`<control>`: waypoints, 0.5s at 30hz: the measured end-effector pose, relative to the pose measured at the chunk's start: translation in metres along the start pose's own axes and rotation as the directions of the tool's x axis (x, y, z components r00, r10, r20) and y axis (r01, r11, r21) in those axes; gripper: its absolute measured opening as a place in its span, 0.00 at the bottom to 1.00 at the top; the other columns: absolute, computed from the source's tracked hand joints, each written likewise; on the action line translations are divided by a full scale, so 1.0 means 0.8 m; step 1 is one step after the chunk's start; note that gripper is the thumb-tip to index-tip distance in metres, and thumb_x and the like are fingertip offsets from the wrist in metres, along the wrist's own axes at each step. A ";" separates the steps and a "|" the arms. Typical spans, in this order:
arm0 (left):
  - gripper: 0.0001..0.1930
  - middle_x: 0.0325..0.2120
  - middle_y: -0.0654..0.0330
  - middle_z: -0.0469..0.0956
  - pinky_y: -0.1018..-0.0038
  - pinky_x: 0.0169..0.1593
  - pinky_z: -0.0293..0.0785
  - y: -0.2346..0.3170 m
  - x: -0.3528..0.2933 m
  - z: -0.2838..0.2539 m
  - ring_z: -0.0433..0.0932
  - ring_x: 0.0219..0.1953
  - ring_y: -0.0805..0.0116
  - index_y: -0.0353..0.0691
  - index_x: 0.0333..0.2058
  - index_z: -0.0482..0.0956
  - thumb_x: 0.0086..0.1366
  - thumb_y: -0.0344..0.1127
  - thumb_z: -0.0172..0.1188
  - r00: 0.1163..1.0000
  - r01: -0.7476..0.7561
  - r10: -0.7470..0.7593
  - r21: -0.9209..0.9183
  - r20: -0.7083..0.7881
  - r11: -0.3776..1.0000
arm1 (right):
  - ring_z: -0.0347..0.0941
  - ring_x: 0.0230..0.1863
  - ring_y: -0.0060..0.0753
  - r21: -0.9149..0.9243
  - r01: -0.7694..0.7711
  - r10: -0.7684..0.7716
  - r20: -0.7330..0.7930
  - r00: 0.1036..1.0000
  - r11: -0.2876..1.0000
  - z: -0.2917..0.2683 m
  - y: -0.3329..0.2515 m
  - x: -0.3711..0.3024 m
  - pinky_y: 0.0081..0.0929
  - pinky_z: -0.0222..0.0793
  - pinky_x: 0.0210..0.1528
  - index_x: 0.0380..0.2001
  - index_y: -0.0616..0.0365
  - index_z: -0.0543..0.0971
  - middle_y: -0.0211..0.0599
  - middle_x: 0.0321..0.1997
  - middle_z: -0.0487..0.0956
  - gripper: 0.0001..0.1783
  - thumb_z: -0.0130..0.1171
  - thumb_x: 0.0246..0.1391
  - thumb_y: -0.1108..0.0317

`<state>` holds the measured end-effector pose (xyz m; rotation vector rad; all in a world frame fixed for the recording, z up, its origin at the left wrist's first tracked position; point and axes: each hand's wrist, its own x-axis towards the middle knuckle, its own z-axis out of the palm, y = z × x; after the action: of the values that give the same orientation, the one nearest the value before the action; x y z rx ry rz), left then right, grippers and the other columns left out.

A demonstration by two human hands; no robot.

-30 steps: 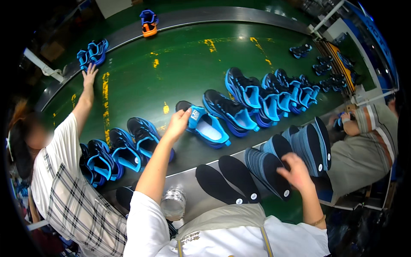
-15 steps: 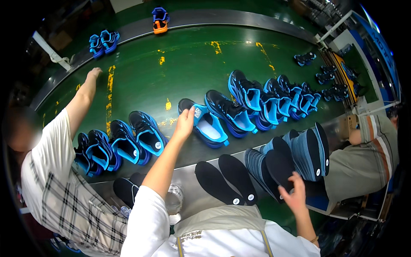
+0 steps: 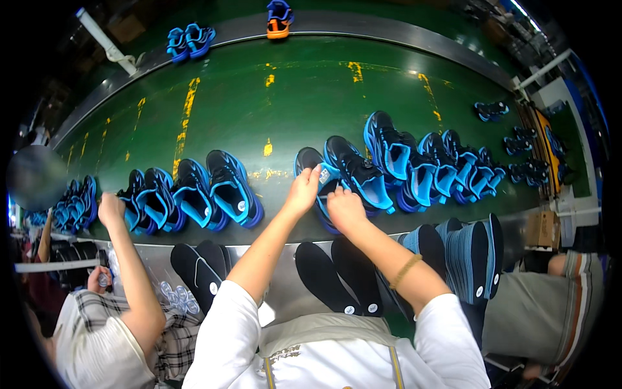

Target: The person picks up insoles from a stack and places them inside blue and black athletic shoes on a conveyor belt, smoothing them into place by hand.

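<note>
My left hand (image 3: 304,189) is closed on the light-blue tongue of a black and blue sports shoe (image 3: 308,158), which stands toe-away on the green belt. At the same shoe's opening is my right hand (image 3: 346,206), its fingers pinched together; what they hold, if anything, is hidden. Both hands cover most of the shoe's inside. Just below, two black insoles (image 3: 319,275) lie side by side on the metal ledge, one partly behind my right forearm. A stack of striped-edged black insoles (image 3: 459,256) stands right of that forearm.
More black and blue shoes line the green belt (image 3: 233,123), with a row (image 3: 447,165) to the right and another (image 3: 194,191) to the left. A co-worker's hand (image 3: 111,209) is by the left row. Other insoles (image 3: 194,269) lie on the ledge (image 3: 272,301).
My right hand has come from the insole stack to the held shoe, and its fingers have closed. My left hand stays on the tongue. The co-worker's arm at left has drawn back.
</note>
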<state>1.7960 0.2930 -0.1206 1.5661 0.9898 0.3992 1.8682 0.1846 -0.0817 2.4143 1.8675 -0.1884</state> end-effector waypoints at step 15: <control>0.23 0.14 0.58 0.66 0.72 0.26 0.63 0.011 -0.005 -0.033 0.63 0.21 0.73 0.33 0.23 0.69 0.60 0.52 0.49 0.994 -0.005 -0.002 0.063 0.111 0.998 | 0.72 0.32 0.46 0.200 0.115 -0.178 0.333 0.926 0.973 -0.047 0.028 0.006 0.35 0.69 0.38 0.23 0.62 0.76 0.47 0.26 0.75 0.12 0.56 0.37 0.64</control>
<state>1.7776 0.3067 -0.1046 1.6284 0.9231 0.2806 1.8924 0.1890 -0.0455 2.1549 1.9288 -0.7713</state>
